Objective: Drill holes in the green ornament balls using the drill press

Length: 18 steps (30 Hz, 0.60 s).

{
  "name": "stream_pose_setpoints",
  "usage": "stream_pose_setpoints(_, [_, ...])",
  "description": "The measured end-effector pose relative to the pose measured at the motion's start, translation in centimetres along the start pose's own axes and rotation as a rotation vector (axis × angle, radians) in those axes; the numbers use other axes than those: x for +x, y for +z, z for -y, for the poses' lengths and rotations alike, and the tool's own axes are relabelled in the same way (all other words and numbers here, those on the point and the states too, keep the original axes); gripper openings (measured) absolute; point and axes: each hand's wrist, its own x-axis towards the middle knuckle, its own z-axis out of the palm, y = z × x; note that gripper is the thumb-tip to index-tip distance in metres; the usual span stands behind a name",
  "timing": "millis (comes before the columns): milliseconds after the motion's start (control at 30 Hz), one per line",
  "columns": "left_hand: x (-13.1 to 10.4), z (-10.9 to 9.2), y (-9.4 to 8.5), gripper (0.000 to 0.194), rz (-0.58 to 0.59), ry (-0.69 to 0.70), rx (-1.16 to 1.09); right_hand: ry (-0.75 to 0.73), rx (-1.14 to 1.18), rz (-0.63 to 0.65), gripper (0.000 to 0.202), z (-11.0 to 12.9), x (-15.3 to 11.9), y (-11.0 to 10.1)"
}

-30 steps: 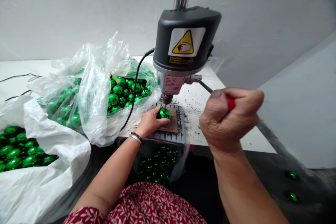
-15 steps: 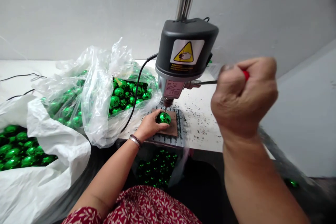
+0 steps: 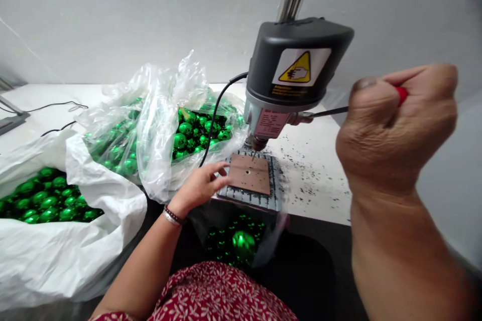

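My right hand (image 3: 399,125) is wrapped round the red-tipped lever (image 3: 331,111) of a dark grey drill press (image 3: 301,60). Below the drill's bit lies a square brown board (image 3: 248,173) with a small hole, on the grey metal base (image 3: 276,195). No ball rests on the board. My left hand (image 3: 203,184) is at the board's left edge, fingers apart and holding nothing. A shiny green ball (image 3: 243,243), slightly blurred, is below the base's front edge, over a bag of green balls.
A clear plastic bag (image 3: 154,140) of green balls stands left of the drill, crossed by a black cable (image 3: 216,110). Nearer, at the left, is a white sack (image 3: 113,225) of green balls. Green-black shavings (image 3: 305,175) dot the white table (image 3: 327,145).
The green ball that my left hand held on the board has left it and is now below the base. My left hand has opened and drawn left. The view has shifted.
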Motion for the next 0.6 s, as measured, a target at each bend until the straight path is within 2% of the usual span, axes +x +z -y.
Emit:
stream_pose_setpoints(67, [1.5,0.7,-1.5,0.035,-0.273,-0.066,0.146,0.012,-0.014,0.016,0.025,0.1,0.0,0.0])
stream_pose_setpoints(100, [2.4,1.1,-2.1,0.036,-0.370,-0.106,0.235,0.013,-0.015,0.023,0.024,0.1,0.0,-0.1])
stream_pose_setpoints(133, [3.4,1.6,-2.8,0.038,-0.415,-0.150,0.321,0.011,-0.012,0.023,0.024,0.1,0.0,-0.1])
stream_pose_setpoints(167, [4.3,2.1,-3.3,0.039,-0.408,-0.199,0.393,0.006,-0.006,0.021,0.024,0.1,0.0,-0.1])
stream_pose_setpoints(200, [5.3,2.6,-3.7,0.040,-0.353,-0.246,0.455,-0.001,0.001,0.018,0.025,0.1,-0.1,-0.1])
stream_pose_setpoints(267, [6.7,3.2,-4.0,0.043,-0.185,-0.322,0.541,-0.017,0.012,0.007,0.025,0.0,-0.1,0.0])
stream_pose_setpoints(333, [7.6,3.5,-3.8,0.045,-0.050,-0.355,0.591,-0.028,0.016,0.000,0.027,-0.1,-0.2,0.0])
stream_pose_setpoints(400, [8.0,3.6,-3.3,0.049,0.008,-0.365,0.615,-0.041,0.016,-0.009,0.029,-0.2,-0.3,0.0])
stream_pose_setpoints(500, [7.9,3.5,-2.6,0.054,-0.004,-0.379,0.630,-0.045,0.020,-0.020,0.030,-0.2,-0.5,-0.1])
stream_pose_setpoints(600, [7.2,3.6,-2.4,0.056,-0.189,-0.369,0.532,-0.046,0.042,-0.013,0.029,-0.1,-0.6,-0.2])
